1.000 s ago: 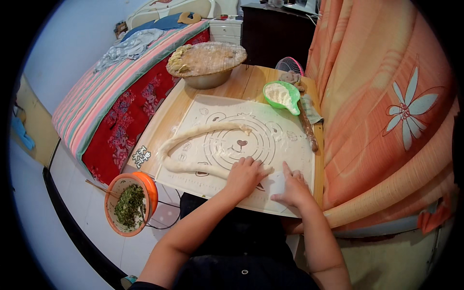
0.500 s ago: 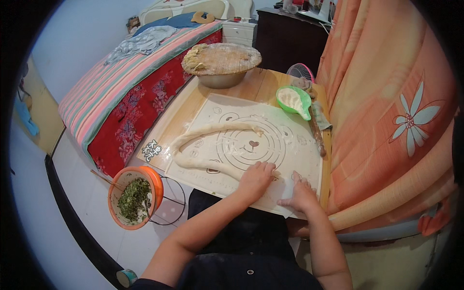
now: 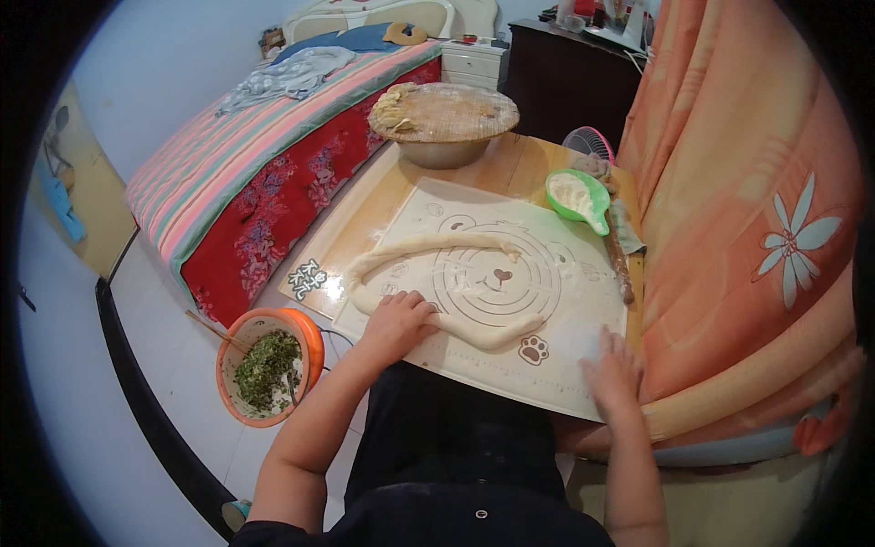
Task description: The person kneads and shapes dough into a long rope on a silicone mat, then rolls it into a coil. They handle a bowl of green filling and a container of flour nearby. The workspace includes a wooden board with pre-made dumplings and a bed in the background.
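A long pale dough rope [image 3: 437,242] lies in a sideways U on a floured cream kneading mat [image 3: 565,365] printed with a bear face. My left hand [image 3: 398,326] is over the near arm of the rope, its fingers curled across the dough close to the left bend. To the right, the rope's near end rests beside a printed paw mark. My right hand [image 3: 617,376], slightly blurred, is at the mat's right edge, away from the dough. Its fingers are apart and nothing is in them.
A green scoop [image 3: 580,199] of flour and a rolling pin [image 3: 620,266] lie at the table's right. A floury round board [image 3: 447,111] covers a large bowl [image 3: 443,153] at the back. An orange bowl [image 3: 314,339] of chopped greens stands at left. An orange curtain [image 3: 729,164] hangs alongside.
My left hand has moved left along the rope, baring its near end, which now sags in a curve. My right hand has shifted to the mat's right edge. The whole view has shifted slightly.
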Action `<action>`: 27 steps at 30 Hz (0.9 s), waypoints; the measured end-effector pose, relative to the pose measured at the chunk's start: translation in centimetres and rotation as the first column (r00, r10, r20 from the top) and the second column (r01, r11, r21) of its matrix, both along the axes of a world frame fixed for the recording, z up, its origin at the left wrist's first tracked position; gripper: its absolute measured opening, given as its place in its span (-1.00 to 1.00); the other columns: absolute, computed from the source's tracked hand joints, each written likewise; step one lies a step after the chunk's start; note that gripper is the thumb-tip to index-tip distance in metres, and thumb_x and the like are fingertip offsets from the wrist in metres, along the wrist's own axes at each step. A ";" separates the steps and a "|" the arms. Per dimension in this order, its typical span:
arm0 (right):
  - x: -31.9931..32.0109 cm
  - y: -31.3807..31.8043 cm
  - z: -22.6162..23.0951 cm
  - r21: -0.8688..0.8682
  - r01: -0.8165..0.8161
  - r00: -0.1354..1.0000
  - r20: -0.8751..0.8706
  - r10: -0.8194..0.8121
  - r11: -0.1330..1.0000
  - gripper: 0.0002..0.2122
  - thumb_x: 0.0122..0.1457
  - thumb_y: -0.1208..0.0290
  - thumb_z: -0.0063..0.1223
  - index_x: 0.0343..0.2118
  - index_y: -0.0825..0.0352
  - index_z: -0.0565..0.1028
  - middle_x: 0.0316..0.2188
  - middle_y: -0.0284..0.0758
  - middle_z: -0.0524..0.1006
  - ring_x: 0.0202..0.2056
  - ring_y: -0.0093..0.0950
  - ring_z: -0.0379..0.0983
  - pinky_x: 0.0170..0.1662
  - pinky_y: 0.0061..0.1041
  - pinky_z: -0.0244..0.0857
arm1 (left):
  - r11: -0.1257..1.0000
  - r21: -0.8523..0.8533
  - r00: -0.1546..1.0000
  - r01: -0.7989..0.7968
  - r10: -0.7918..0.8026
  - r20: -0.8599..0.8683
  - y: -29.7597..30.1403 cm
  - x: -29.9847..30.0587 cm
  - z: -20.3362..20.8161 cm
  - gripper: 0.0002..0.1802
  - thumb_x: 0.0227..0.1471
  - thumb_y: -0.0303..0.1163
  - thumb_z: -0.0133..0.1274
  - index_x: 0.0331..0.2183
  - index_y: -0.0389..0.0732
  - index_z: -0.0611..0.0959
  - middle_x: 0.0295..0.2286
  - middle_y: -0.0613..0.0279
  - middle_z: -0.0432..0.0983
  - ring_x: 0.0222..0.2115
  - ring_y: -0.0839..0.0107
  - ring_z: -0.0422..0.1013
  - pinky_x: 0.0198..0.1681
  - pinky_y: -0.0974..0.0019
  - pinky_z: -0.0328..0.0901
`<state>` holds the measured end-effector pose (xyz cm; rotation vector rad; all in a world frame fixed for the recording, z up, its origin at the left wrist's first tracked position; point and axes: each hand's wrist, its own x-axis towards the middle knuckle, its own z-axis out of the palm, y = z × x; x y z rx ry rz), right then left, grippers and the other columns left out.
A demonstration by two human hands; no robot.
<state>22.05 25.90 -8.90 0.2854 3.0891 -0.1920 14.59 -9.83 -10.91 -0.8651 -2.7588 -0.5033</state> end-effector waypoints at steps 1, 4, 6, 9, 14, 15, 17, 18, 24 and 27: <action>-0.9 0.6 0.0 0.072 0.014 0.998 -0.055 -0.010 0.997 -0.20 -0.02 0.13 0.20 0.24 0.32 0.07 0.12 -0.16 0.24 0.17 -0.20 0.09 0.24 -0.18 -0.15 | 0.999 -0.007 0.999 -0.034 0.035 0.037 -0.5 -0.1 0.1 -0.63 -0.17 -0.31 0.20 -0.24 -0.18 0.54 -0.31 0.14 0.44 -0.26 0.11 0.37 -0.19 0.13 0.28; -2.7 -3.0 0.6 -0.068 -0.148 0.980 -0.142 0.138 0.987 -0.26 0.01 0.17 0.17 0.23 0.30 0.12 0.10 -0.18 0.28 0.16 -0.21 0.13 0.25 -0.23 -0.12 | 0.998 0.067 0.999 0.019 -0.016 -0.042 1.1 0.3 -1.4 -0.69 -0.16 -0.31 0.19 -0.31 -0.18 0.53 -0.33 0.15 0.43 -0.27 0.14 0.37 -0.19 0.16 0.28; -3.8 -8.3 0.8 -0.094 -0.418 0.891 -0.235 0.388 0.904 -0.31 0.02 0.20 0.16 0.21 0.28 0.16 0.06 -0.19 0.33 0.12 -0.25 0.19 0.20 -0.27 -0.03 | 0.989 0.082 0.990 0.124 -0.118 -0.081 2.0 0.1 -1.8 -0.70 -0.12 -0.29 0.17 -0.30 -0.16 0.51 -0.33 0.16 0.43 -0.25 0.17 0.38 -0.18 0.18 0.27; -5.4 -14.5 0.3 -0.104 -0.626 0.778 -0.162 0.607 0.773 -0.42 0.02 0.20 0.14 0.11 0.30 0.27 -0.09 -0.21 0.41 -0.01 -0.32 0.30 0.08 -0.33 0.12 | 0.982 0.055 0.981 0.181 -0.176 -0.075 1.5 0.5 -1.0 -0.68 -0.06 -0.23 0.11 -0.25 -0.17 0.49 -0.31 0.21 0.43 -0.21 0.25 0.38 -0.15 0.23 0.26; -7.3 -16.4 0.9 -0.256 -0.560 0.808 0.039 0.588 0.788 -0.63 0.09 0.16 0.06 -0.14 0.30 0.38 -0.22 -0.16 0.49 -0.15 -0.22 0.41 -0.04 -0.28 0.23 | 0.983 -0.073 0.986 0.168 -0.168 0.010 -3.4 -0.8 0.7 -0.64 -0.02 -0.14 0.09 -0.25 -0.18 0.49 -0.34 0.20 0.44 -0.22 0.23 0.38 -0.16 0.23 0.28; -7.7 -16.4 2.1 -0.362 -0.456 0.843 0.118 0.525 0.813 -0.65 0.10 0.16 0.04 -0.15 0.30 0.39 -0.25 -0.14 0.51 -0.17 -0.19 0.44 -0.08 -0.26 0.25 | 0.981 -0.082 0.984 0.173 -0.170 0.053 -4.4 -1.2 0.7 -0.63 -0.01 -0.13 0.08 -0.25 -0.18 0.50 -0.34 0.20 0.45 -0.23 0.23 0.39 -0.17 0.22 0.28; -8.5 -15.2 2.1 -0.471 -0.407 0.851 0.117 0.513 0.783 -0.67 0.14 0.14 0.01 -0.19 0.30 0.40 -0.35 -0.05 0.54 -0.28 -0.09 0.48 -0.18 -0.19 0.32 | 0.984 -0.094 0.976 0.149 -0.131 0.174 -5.3 -1.6 1.6 -0.63 -0.01 -0.10 0.08 -0.26 -0.16 0.50 -0.37 0.21 0.45 -0.26 0.23 0.39 -0.20 0.21 0.30; -9.0 -14.4 2.0 -0.427 -0.468 0.799 0.168 0.577 0.773 -0.67 0.14 0.14 0.02 -0.19 0.30 0.40 -0.35 -0.05 0.54 -0.27 -0.09 0.48 -0.18 -0.19 0.31 | 0.985 -0.101 0.965 0.142 -0.115 0.234 -5.7 -1.8 1.8 -0.63 0.00 -0.09 0.09 -0.27 -0.15 0.50 -0.38 0.21 0.44 -0.27 0.23 0.39 -0.22 0.20 0.31; -9.2 -11.1 3.2 -0.172 -0.712 0.637 0.252 0.729 0.681 -0.64 0.09 0.10 0.08 -0.25 0.34 0.45 -0.38 -0.10 0.54 -0.25 -0.13 0.48 -0.16 -0.22 0.31 | 0.902 -0.325 0.958 0.285 -0.259 0.121 -10.1 -1.8 1.8 -0.67 0.00 -0.08 0.06 -0.39 -0.15 0.45 -0.40 0.28 0.45 -0.29 0.28 0.41 -0.22 0.22 0.31; -9.9 -11.3 6.1 -0.230 -0.539 0.672 0.463 0.578 0.810 -0.66 0.08 0.17 0.09 -0.23 0.37 0.47 -0.36 -0.11 0.53 -0.20 -0.15 0.46 -0.12 -0.22 0.31 | 0.931 -0.273 0.969 0.244 -0.247 0.021 -11.5 -1.2 2.2 -0.55 -0.01 -0.12 0.09 -0.13 -0.16 0.44 -0.24 0.19 0.45 -0.14 0.20 0.35 -0.05 0.21 0.24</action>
